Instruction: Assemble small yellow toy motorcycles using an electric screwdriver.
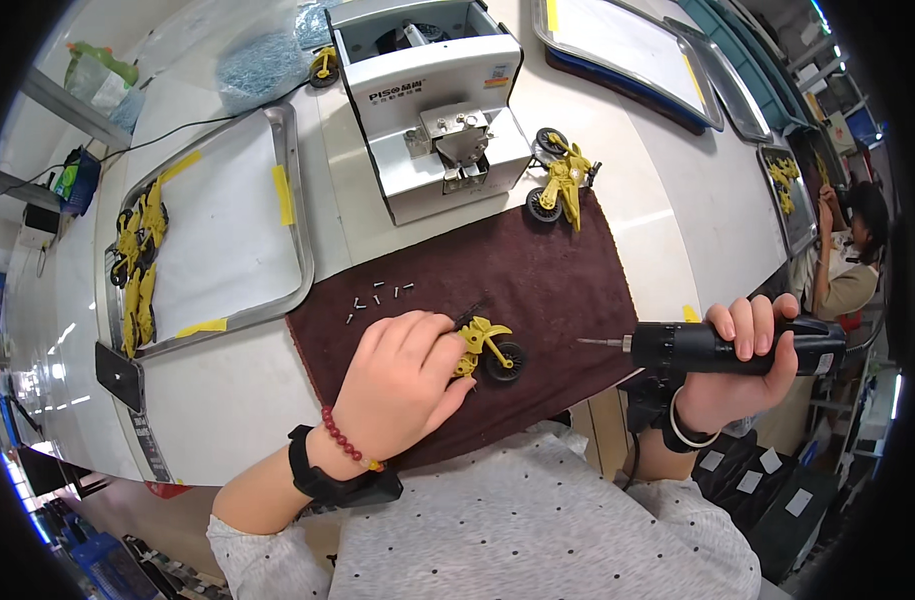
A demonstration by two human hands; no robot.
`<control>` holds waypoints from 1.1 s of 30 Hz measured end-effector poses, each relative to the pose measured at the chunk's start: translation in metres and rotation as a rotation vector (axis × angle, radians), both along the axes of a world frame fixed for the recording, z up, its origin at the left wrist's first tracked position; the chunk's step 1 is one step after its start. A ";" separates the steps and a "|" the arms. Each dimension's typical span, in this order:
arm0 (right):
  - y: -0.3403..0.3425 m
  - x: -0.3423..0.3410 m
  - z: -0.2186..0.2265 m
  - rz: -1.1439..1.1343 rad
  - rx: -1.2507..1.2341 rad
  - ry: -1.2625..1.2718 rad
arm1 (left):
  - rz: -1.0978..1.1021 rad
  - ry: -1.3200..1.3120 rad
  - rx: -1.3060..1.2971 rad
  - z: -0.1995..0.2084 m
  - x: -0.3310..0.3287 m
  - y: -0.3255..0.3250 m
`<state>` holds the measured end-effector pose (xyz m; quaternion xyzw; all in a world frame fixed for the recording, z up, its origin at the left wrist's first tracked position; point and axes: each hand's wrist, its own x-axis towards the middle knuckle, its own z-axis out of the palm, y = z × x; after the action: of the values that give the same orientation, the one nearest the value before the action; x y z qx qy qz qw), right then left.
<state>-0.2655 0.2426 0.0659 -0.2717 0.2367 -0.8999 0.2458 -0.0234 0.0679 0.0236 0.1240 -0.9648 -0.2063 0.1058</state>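
My left hand (402,365) is closed over the rear of a small yellow toy motorcycle (485,333), pressing it on the dark brown cloth (567,270). The toy's black wheel points to the right, and the part under my fingers is hidden. In my right hand (742,375) a black electric screwdriver (667,346) lies level, its bit aimed left at the toy but well apart from it. Several small loose screws (377,298) are scattered on the cloth beyond my left hand.
A grey screw feeder machine (417,150) stands beyond the cloth, with another yellow toy motorcycle (567,180) beside it. At left, a metal tray (302,240) holds several yellow toys. Stacked trays (627,55) lie at the far right. A co-worker (847,240) sits at right.
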 end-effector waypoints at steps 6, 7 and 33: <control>-0.014 0.001 0.011 0.025 0.002 0.047 | 0.124 0.119 0.136 -0.009 -0.005 0.000; -0.022 0.000 0.015 0.039 -0.001 0.088 | 0.111 0.115 0.142 -0.009 -0.007 -0.003; -0.200 0.036 0.051 -0.092 0.252 0.374 | 0.106 0.145 0.192 -0.021 -0.002 -0.011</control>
<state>-0.2299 0.0428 0.1173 -0.3900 0.4009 -0.8073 0.1885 -0.0251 0.0571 0.0023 0.1694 -0.9225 -0.3002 0.1737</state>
